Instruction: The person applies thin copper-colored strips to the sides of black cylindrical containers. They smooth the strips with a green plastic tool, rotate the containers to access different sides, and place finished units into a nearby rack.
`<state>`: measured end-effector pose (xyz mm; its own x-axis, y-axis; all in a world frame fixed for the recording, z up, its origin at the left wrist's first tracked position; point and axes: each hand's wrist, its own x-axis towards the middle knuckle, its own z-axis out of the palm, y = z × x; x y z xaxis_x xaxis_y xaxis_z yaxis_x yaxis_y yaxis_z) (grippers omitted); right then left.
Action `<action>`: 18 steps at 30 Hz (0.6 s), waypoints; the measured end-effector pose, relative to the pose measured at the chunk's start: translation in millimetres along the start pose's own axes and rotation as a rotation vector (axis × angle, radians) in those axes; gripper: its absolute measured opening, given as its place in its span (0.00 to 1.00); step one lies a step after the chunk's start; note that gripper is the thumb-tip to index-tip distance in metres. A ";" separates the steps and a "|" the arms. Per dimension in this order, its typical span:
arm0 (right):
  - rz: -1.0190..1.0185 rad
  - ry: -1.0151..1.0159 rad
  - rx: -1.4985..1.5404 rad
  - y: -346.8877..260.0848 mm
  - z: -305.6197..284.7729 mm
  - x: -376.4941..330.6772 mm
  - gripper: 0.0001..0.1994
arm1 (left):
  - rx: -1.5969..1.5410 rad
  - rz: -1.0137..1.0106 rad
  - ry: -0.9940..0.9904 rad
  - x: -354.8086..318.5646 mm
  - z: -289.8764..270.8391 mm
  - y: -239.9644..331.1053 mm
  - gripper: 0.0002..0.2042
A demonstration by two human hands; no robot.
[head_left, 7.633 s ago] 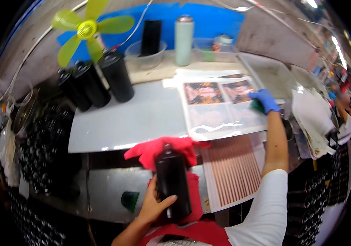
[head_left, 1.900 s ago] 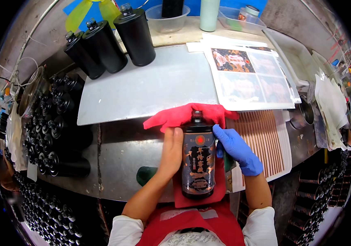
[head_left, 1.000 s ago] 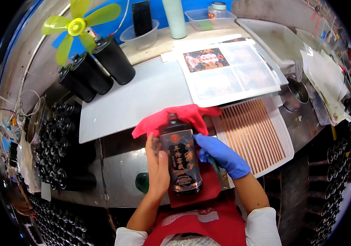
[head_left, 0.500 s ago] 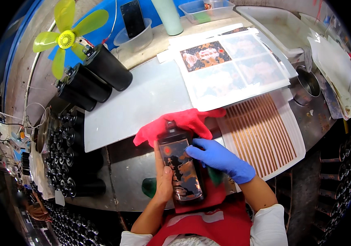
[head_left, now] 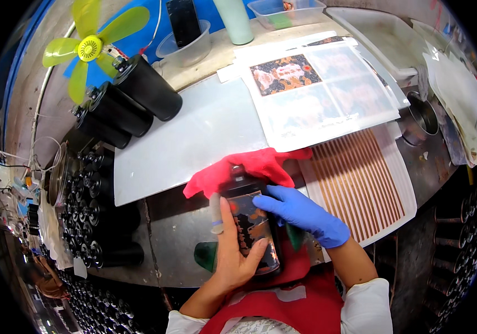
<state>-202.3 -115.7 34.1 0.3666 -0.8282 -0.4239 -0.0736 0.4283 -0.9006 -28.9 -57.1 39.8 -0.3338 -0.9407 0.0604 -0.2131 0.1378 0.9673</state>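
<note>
A black bottle (head_left: 252, 225) with a glossy orange-brown and grey pattern and a red dot on its face lies tilted in front of me, neck pointing away. My left hand (head_left: 233, 250), bare but for a pale cover on one finger, lies along its left side, index finger and thumb on the patterned face. Gloved in blue, my right hand (head_left: 300, 214) grips the right edge, fingertips at the upper face. Beneath that hand shows a dark green flat piece (head_left: 294, 236); whether it is held I cannot tell. The bottle's neck lies on a pink-red cloth (head_left: 216, 173).
Another green piece (head_left: 205, 255) lies left of my hand. Beyond are a grey board (head_left: 194, 128), printed sheets (head_left: 327, 125) and a brown-striped sheet (head_left: 355, 183). Three black cylinders (head_left: 152, 92) stand by a yellow-green fan (head_left: 89, 49). A metal cup (head_left: 419, 122) is at right.
My left hand has shifted from the bottle's side further over its face, with index finger and thumb now across the pattern. My right hand stays at the right edge.
</note>
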 end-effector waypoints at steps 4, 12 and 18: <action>0.014 -0.010 0.039 -4.2 -4.5 -2.8 0.22 | 0.012 0.030 -0.004 -0.8 1.0 2.2 0.45; -0.066 0.089 -0.074 -12.9 -5.4 -0.3 0.22 | 0.876 0.256 -0.140 -16.8 -0.6 22.5 0.27; -0.030 0.071 -0.131 -35.3 7.7 -11.8 0.23 | 0.932 0.378 -0.312 -22.0 4.6 34.5 0.26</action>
<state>-196.9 -118.3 71.7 0.3047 -0.8653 -0.3981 -0.1862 0.3558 -0.9158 -33.1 -30.3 70.7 -0.7190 -0.6838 0.1244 -0.6237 0.7137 0.3187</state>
